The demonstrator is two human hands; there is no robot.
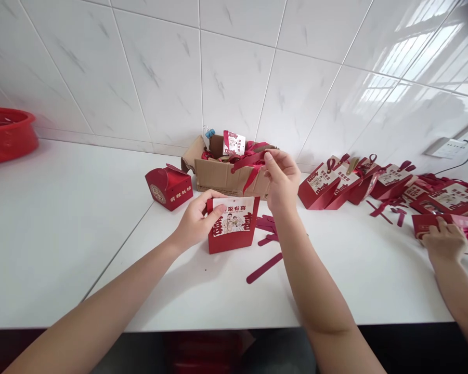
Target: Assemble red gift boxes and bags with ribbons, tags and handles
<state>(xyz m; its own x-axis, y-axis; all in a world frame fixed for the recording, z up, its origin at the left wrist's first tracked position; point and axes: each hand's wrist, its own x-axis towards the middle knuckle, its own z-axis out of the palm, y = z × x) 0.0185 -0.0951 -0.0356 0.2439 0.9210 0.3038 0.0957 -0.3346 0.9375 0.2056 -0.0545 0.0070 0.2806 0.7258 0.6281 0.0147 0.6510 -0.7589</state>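
My left hand is closed on the upper left side of a red gift box standing on the table. The thumb presses a white card with red characters and a drawn couple against the box front. Up and to the right, my right hand pinches the end of a dark red strip, held above the box and in front of the carton. Several similar loose strips lie on the table below my right hand. The fingers of my left hand behind the card are partly hidden.
A cardboard carton with ribbons and a card stands at the wall. Left of it sits another red box. Finished-looking boxes line the right, where another person's hand touches one. A red basin is far left.
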